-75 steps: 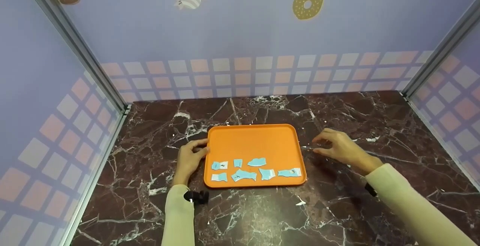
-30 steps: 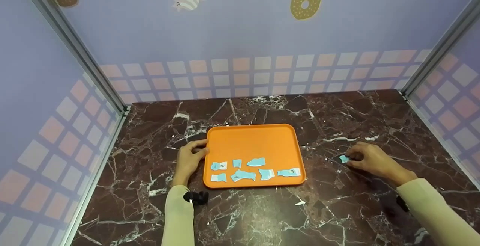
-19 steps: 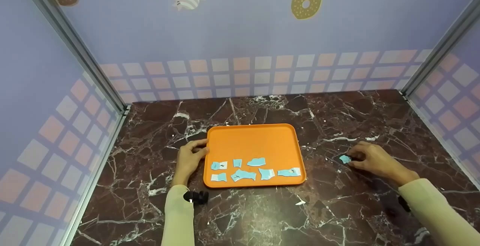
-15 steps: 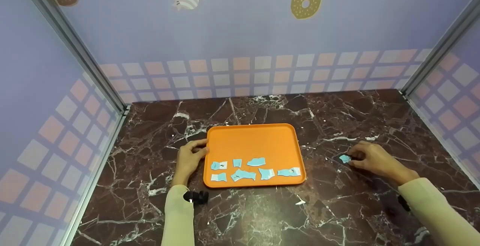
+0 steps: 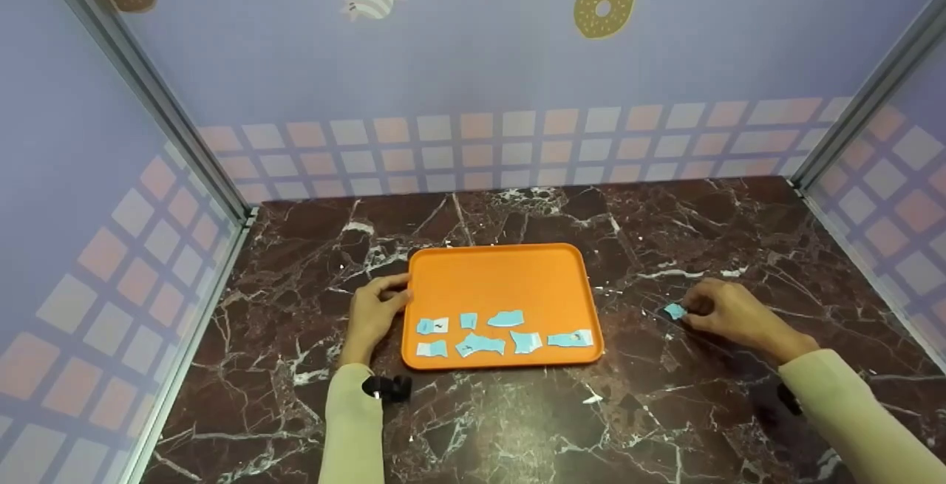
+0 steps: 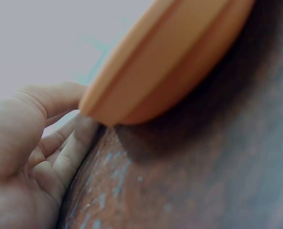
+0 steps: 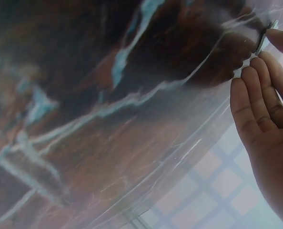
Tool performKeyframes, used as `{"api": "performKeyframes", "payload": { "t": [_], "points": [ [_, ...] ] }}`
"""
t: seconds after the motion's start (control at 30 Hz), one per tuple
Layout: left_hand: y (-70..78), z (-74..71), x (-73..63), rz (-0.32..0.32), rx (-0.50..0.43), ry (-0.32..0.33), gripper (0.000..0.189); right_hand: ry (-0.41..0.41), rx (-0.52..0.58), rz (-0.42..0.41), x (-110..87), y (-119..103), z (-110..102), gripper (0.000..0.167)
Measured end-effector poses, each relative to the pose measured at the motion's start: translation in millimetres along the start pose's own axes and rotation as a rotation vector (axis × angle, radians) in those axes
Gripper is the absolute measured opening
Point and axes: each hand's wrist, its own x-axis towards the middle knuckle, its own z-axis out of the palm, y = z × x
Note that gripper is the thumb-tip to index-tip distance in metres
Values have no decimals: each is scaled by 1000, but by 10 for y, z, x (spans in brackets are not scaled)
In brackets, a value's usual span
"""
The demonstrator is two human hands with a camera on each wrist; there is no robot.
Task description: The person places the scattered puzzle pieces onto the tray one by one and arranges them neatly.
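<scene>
My right hand [image 5: 735, 315], to the right of the tray, pinches a small light blue piece of torn paper [image 5: 673, 311] between thumb and fingertips, low over the marble tabletop. From the right wrist, that scrap [image 7: 261, 42] shows nearly edge-on at the fingertips. On the left, my left hand [image 5: 375, 314] holds the side rim of an orange tray [image 5: 488, 266]. The left wrist view has a digit on the rim [image 6: 146, 71] and other fingers low beside it. Several blue and white torn pieces, such as a wide one [image 5: 482, 345], lie in two rows along the tray's near half.
A white scrap [image 5: 593, 399] lies on the dark marble table [image 5: 473, 425] near the tray's front right corner, and tiny white specks are scattered about. Purple printed walls [image 5: 473, 63] enclose the table at the back and both sides.
My right hand has moved right from beside the tray and now pinches a blue paper piece, lately shifted slightly left. The left hand, tray and pieces on it stay put.
</scene>
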Motion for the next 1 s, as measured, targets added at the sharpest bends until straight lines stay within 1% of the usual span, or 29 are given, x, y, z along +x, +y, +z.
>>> {"api": "performKeyframes", "payload": {
  "t": [0.1,0.2,0.43,0.57,0.77,1.0],
  "points": [
    [1,2,1,-4,-7,-4,30,-18,18,26,41,-49,-1,13],
    [2,2,2,1,-3,-3,29,-20,22,26,94,-111,0,13],
    [-3,-2,3,5,-11,-3,29,6,13,-24,218,-307,45,15],
    [1,0,3,-4,-1,-1,29,37,-15,-54,298,-422,88,16],
    [-3,0,6,-5,-10,-4,29,44,-6,-68,429,-566,184,17],
    [-7,-4,-1,11,-22,0,29,64,-8,-146,570,-725,314,17]
  ]
}}
